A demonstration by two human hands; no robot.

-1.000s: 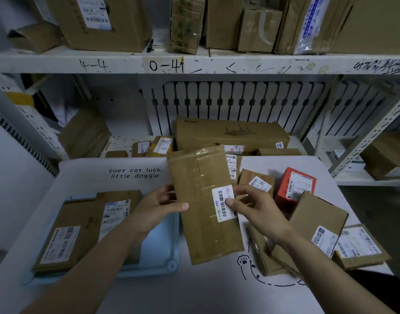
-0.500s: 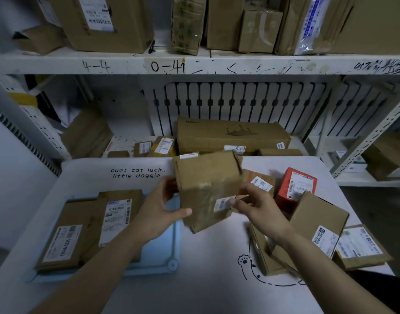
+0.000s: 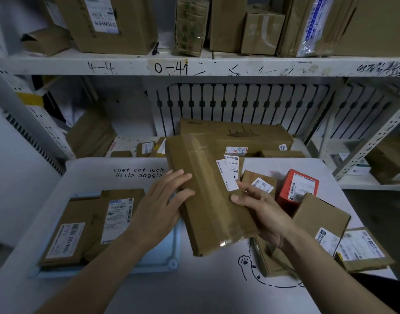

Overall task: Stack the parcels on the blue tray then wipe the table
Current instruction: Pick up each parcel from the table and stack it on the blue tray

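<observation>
Both hands hold a long taped brown parcel [image 3: 208,193] above the middle of the white table [image 3: 194,288]. My left hand [image 3: 162,207] lies flat against its left side and my right hand [image 3: 260,211] grips its right edge beside a white label. The blue tray [image 3: 169,257] sits at the left of the table and carries two flat brown parcels [image 3: 90,225] with labels. To the right lie a red box [image 3: 298,186], a tilted brown box [image 3: 321,220], a flat labelled parcel [image 3: 362,248] and a small brown parcel [image 3: 260,182].
A long cardboard box [image 3: 239,134] and smaller parcels rest at the table's far edge. White metal shelving [image 3: 194,66] above holds several cartons. More boxes stand on lower shelves at left [image 3: 90,134] and right [image 3: 389,159].
The parcel has been turned over in my hands; its barcode label faced me, then it tipped on end, and now a taped face shows with the label at the right edge.
</observation>
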